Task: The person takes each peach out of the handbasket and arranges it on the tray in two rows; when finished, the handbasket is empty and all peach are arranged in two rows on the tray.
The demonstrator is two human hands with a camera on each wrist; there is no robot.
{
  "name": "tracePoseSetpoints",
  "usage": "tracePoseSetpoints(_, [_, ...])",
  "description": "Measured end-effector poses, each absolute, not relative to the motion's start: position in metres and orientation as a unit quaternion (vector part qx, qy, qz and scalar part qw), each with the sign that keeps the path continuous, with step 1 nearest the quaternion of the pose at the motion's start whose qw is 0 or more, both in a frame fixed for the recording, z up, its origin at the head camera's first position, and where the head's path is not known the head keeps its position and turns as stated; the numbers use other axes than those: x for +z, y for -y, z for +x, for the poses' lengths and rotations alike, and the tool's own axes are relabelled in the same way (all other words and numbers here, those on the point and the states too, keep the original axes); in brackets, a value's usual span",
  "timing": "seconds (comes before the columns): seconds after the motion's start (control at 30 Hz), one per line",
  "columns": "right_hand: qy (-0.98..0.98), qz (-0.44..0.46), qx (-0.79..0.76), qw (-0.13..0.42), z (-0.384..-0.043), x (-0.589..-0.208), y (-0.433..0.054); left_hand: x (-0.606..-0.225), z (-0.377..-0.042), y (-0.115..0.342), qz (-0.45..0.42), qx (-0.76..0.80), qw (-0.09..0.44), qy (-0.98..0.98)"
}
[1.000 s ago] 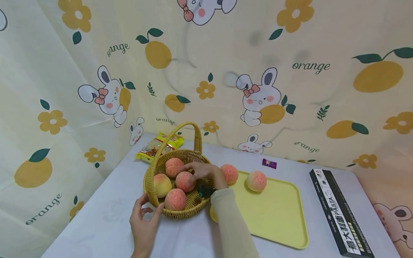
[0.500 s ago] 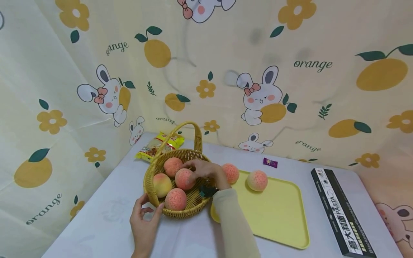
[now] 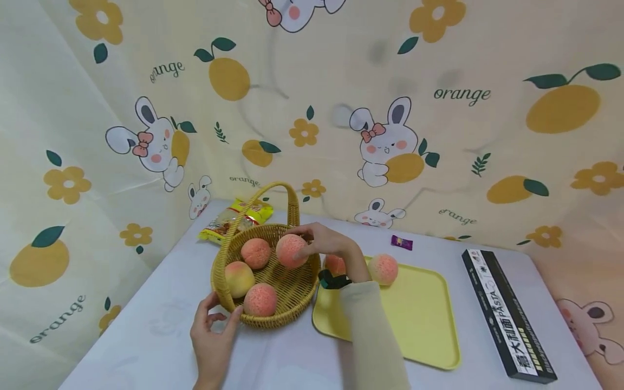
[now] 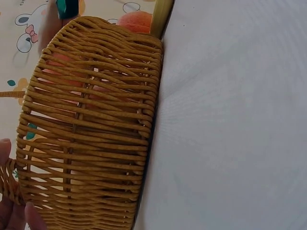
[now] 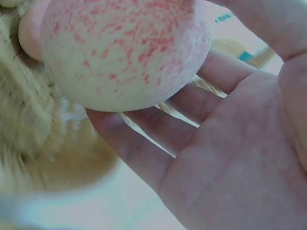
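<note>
The right hand (image 3: 325, 241) pinched a speckled peach (image 3: 291, 251) between thumb and fingers above the right side of the wicker basket (image 3: 294, 295). From where I stood, the round peach, with no long axis, lay leftward of that hand; the yellow tray (image 3: 425, 320) sat to its right, well apart from the left hand (image 3: 213, 337), which gripped the basket's near-left rim.

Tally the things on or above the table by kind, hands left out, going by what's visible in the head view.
Peaches: 6
Basket: 1
Tray: 1
Yellow packet: 1
Small purple packet: 1
Pasta box: 1
Total: 11
</note>
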State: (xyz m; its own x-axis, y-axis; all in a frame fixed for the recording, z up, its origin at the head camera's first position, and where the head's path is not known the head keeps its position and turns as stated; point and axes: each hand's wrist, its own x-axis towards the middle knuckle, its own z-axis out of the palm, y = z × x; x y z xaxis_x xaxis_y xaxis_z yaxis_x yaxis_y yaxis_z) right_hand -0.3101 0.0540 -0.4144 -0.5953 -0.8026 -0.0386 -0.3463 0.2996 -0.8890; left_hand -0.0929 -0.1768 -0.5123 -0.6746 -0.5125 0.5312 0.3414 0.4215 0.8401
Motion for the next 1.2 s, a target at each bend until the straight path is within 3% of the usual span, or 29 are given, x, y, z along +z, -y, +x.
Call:
tracePoseSetpoints(0.5, [-0.797,-0.324,-0.476,0.182,-0.294,-0.391,-0.192,-0.506,-0.091,0.174,0.086,-0.534,0.397,0.742])
tracePoseSetpoints(0.8, [-0.817,-0.274,-0.479,0.165,-0.274,-0.406,-0.271,-0.509,-0.092,0.172,0.095,-0.536,0.39,0.742])
tracePoseSetpoints(1.2, [-0.823,-0.246,-0.486,0.159,-0.261,-0.434,-0.326,-0.507,-0.092,0.172,0.087,-0.537,0.39,0.743])
